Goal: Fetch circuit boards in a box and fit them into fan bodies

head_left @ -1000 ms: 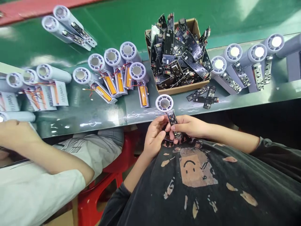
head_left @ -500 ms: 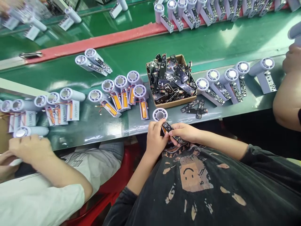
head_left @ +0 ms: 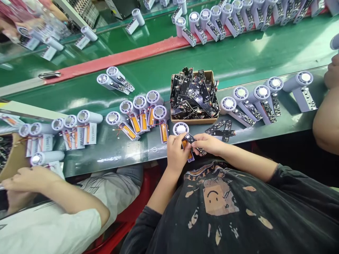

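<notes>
My left hand is closed around a lilac handheld fan, just in front of the bench edge. The fan's round head points up, and an orange battery shows in its open handle. Pinched in my right hand is a narrow black circuit board, slanting across that handle. The board's upper end meets my left fingertips; whether they grip it too I cannot tell. Just beyond my right hand, several loose boards lie crossed on the bench.
A cardboard box heaped with circuit boards stands behind my hands. Fans with orange batteries stand to the left, fans with boards fitted to the right. Co-workers' arms are on both sides. A red strip crosses the green bench.
The board has shifted rightward off the handle, and more of the orange battery shows. The left co-worker's hand has moved away from a lying fan. My view has shifted slightly.
</notes>
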Available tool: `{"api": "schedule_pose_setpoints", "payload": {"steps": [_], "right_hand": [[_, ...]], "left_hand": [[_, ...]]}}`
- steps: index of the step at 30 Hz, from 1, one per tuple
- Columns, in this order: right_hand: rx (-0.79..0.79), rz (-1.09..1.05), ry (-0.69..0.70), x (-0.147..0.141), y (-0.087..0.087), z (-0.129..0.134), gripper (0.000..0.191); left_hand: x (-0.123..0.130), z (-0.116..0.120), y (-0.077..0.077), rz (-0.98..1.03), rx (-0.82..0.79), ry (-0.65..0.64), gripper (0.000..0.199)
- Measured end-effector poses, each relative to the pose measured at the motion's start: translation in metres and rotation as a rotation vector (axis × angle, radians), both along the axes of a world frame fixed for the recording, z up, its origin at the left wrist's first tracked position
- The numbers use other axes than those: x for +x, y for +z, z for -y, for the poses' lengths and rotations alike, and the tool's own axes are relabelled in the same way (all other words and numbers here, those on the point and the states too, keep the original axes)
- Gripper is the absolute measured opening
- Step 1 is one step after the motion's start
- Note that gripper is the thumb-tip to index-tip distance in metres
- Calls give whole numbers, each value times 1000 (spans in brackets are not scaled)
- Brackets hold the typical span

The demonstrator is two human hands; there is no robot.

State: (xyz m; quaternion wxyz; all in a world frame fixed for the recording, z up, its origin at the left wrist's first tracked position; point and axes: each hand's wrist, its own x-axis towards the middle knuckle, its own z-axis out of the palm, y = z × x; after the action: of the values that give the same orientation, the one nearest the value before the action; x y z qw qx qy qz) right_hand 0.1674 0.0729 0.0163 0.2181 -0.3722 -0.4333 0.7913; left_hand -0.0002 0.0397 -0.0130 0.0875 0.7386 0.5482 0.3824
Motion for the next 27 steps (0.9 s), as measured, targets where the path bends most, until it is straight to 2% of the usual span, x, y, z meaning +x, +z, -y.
{"api": "schedule_pose_setpoints", "payload": {"steps": [4,9,15,27], "right_hand": [[74,138,22,6,2,1,15],[54,18,27,3,0,16,24],[8,-28,102,-3,-9,24,36],[138,76,111,-9,-8,23,18]], "left_hand": [[1,-1,3,-87,-30,59,33],[-6,3,11,-170,3,86,16],[-14,16,16,-103,33,2,26],[-19,21,10,-18,-14,12,27]]}}
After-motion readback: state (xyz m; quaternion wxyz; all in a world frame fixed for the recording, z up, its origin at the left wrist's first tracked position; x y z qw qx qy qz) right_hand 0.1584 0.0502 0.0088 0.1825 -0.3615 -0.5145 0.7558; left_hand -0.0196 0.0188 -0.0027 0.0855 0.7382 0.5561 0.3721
